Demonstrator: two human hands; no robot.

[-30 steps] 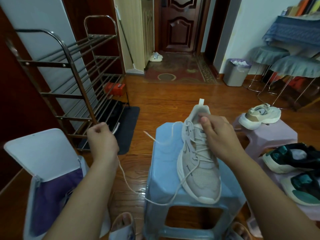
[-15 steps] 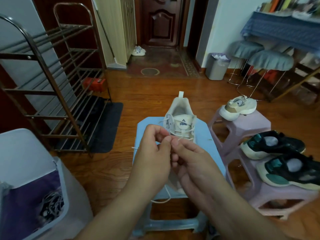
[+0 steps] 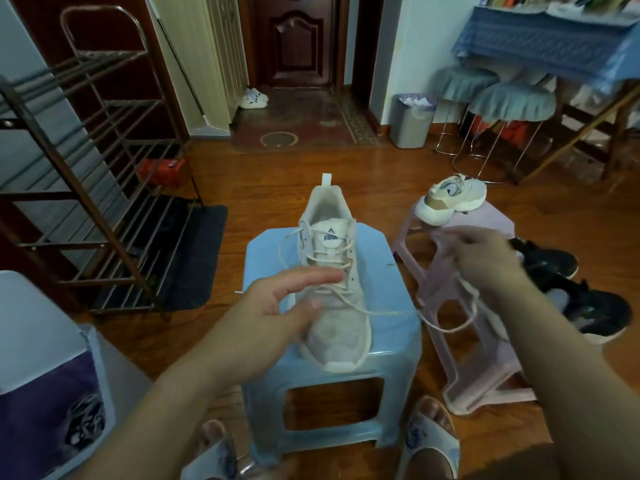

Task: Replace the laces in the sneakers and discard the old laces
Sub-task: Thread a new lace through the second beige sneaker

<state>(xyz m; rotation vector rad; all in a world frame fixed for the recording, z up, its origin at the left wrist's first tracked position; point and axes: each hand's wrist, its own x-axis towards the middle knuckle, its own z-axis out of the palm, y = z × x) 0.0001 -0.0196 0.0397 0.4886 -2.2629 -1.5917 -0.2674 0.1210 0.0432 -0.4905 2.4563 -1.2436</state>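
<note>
**Hands parted; lace drawn out to the right**

Since half a second ago the two hands, then pinched together over the sneaker, have separated. The right hand (image 3: pixel 485 258) has swung out to the right over the pink stool (image 3: pixel 460 306); the left hand (image 3: pixel 277 306) has stayed above the sneaker's toe end.

Shoe rack (image 3: pixel 86 161): metal, stands at left on a dark mat (image 3: pixel 194 251).

Blue stool (image 3: pixel 391 268): centre, carries the pale sneaker (image 3: pixel 334 289), toe toward the wearer, heel tab away.

Pink stool: just right of the blue one; a second pale sneaker (image 3: pixel 450 199) sits on its top. Two dark sneakers (image 3: pixel 588 306) lie further right.

Bin (image 3: pixel 52 358): lower left, lid raised, purple liner, a tangle of old laces (image 3: pixel 85 424) inside.

Left hand: fingers extended and relaxed, palm down, holding nothing. Contact with the sneaker cannot be confirmed.

Right hand: blurred; fingers appear curled on the lace (image 3: pixel 446 327), which hangs from it in a loop and runs back across the sneaker's eyelets. Upper eyelets are loosely threaded.

Two slippered feet (image 3: pixel 429 441) show at the bottom edge.
</note>
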